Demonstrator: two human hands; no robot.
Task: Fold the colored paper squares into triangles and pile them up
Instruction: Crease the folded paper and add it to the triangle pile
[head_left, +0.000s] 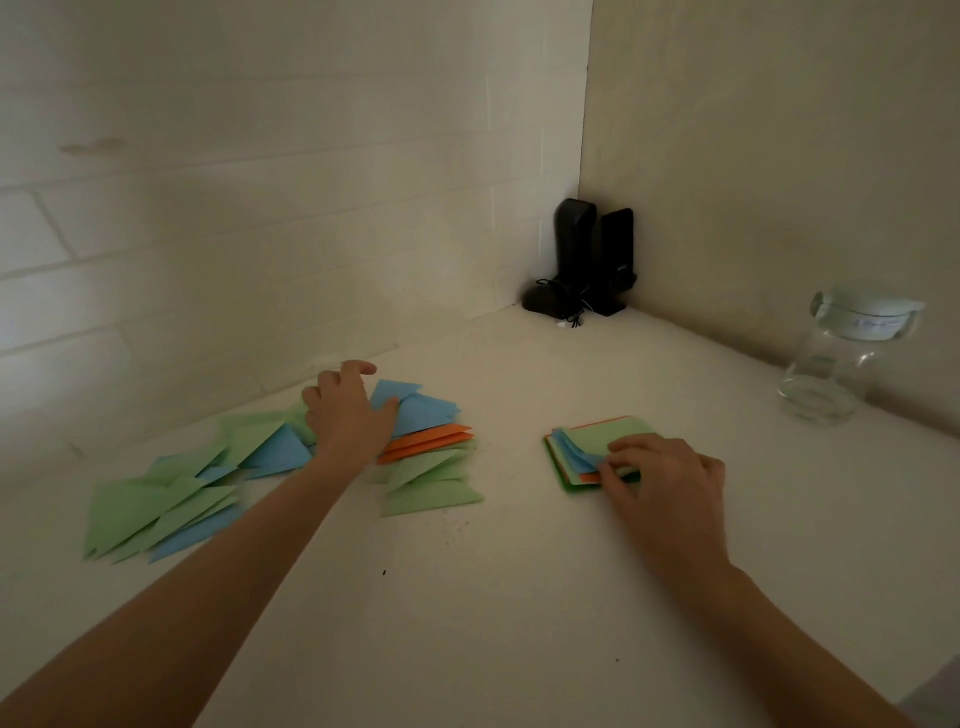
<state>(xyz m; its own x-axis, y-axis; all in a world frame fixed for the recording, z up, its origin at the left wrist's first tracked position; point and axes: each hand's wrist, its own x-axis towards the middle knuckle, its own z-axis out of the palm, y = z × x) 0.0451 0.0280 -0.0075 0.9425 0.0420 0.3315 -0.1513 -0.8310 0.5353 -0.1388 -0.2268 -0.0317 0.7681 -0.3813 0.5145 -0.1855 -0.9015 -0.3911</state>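
Observation:
A spread of folded green, blue and orange paper triangles (431, 457) lies at the left of the white table, trailing off toward more green and blue triangles (156, 509) nearer the left edge. My left hand (348, 410) rests flat on top of the pile, fingers loosely spread, thumb touching a blue triangle (421, 408). To the right sits a small stack of unfolded squares (597, 441), light green on top with blue, orange and darker green edges showing. My right hand (660, 467) lies on the stack's near corner, its fingers curled and pinching the top light green sheet.
The white table (519, 597) meets white walls at the back and right. Two black speakers with a mouse and cable (587, 270) stand in the far corner. A clear glass jar with a pale lid (841, 358) stands at the right by the wall.

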